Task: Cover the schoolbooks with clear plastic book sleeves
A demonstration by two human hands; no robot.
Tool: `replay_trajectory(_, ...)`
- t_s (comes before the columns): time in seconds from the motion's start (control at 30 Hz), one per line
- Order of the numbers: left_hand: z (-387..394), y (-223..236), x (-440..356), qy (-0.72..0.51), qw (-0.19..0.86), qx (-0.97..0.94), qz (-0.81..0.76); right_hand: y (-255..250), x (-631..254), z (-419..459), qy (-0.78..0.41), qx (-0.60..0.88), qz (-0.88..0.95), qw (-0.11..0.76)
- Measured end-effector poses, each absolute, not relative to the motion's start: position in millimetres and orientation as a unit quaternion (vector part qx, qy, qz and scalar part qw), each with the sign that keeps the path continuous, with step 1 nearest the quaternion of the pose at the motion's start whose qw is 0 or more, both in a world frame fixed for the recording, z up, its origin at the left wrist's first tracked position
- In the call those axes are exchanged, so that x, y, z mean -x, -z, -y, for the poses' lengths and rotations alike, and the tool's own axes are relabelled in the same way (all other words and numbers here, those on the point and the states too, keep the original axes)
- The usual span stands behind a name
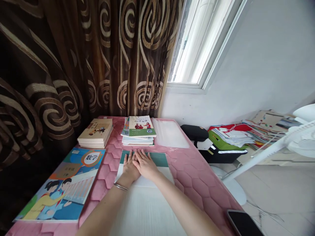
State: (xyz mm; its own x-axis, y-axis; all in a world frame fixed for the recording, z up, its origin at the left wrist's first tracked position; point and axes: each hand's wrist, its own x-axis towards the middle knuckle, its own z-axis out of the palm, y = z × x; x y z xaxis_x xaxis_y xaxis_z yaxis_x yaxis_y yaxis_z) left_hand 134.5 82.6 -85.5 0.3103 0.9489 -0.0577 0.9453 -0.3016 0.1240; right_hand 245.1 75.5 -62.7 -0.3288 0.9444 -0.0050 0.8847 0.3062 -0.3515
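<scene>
My left hand (pixel 129 166) and my right hand (pixel 145 164) lie flat side by side, fingers stretched out, pressing on a green-and-white book (pixel 159 161) in the middle of the pink quilted table (pixel 192 183). The right hand partly overlaps the left. A silver bracelet (pixel 120 186) circles my left wrist. A clear plastic sheet covers the book, and white paper (pixel 145 209) runs under my forearms toward me.
A large illustrated textbook (pixel 64 185) lies at the left. Two book stacks (pixel 96 132) (pixel 139 130) and a clear plastic sleeve (pixel 169 132) sit at the far edge, before a brown curtain. A black phone (pixel 242 223) rests at the near right corner. Off-table right: papers, fan.
</scene>
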Motion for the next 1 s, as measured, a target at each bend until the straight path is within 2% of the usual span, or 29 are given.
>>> replay_trajectory(0.37, -91, 88, -130, -0.021, 0.056, -0.785, -0.617, 81, -257, -81, -0.131, 0.642, 0.753, 0.068)
replay_trajectory(1.0, -101, 86, -89, 0.005, -0.03, -0.728, -0.685, 100, -322, -68, -0.04, 0.737, 0.673, 0.043)
